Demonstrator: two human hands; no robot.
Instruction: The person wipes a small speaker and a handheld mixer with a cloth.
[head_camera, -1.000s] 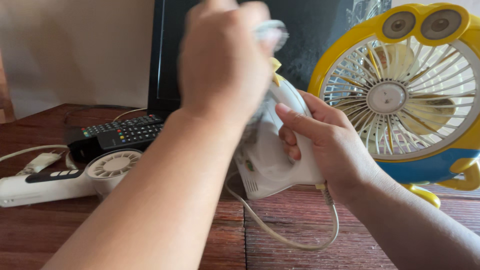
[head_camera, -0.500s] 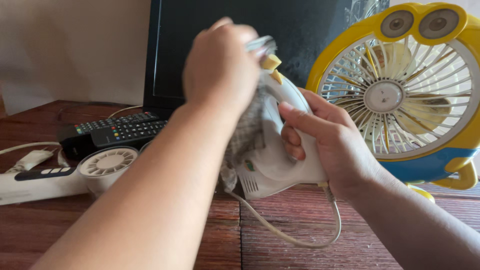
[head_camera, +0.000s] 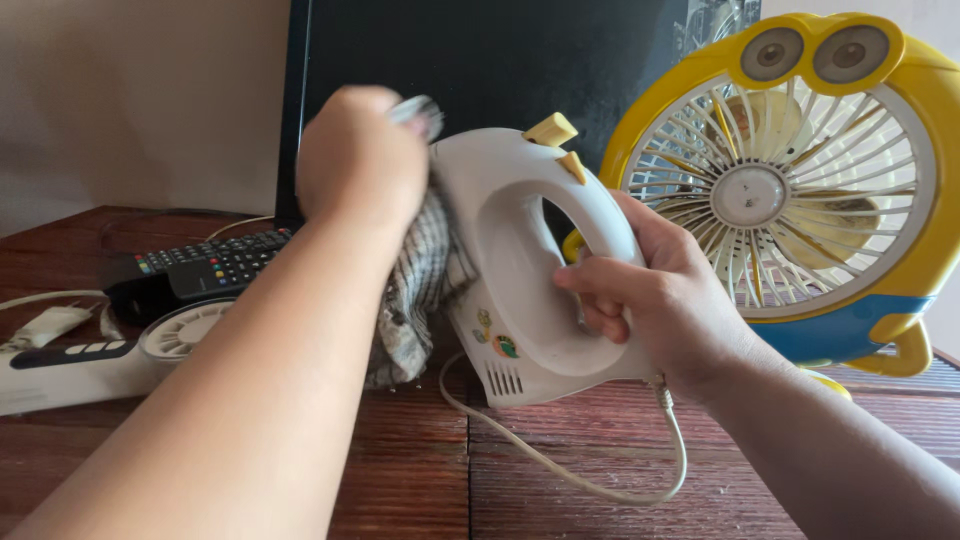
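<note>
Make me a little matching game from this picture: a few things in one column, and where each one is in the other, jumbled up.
Things:
1. white hand mixer
2. checked cloth
3. yellow fan
4. black remote control

Places:
a. standing at the back on the right side of the table
b. lying flat on the table at the left
c. gripped by its handle in the right hand
d. bunched in the left hand, pressed against the mixer

Pairs: 1-c, 2-d, 3-a, 4-b

Wooden table (head_camera: 400, 480) bears remotes (head_camera: 200, 265), fan (head_camera: 800, 190).
</note>
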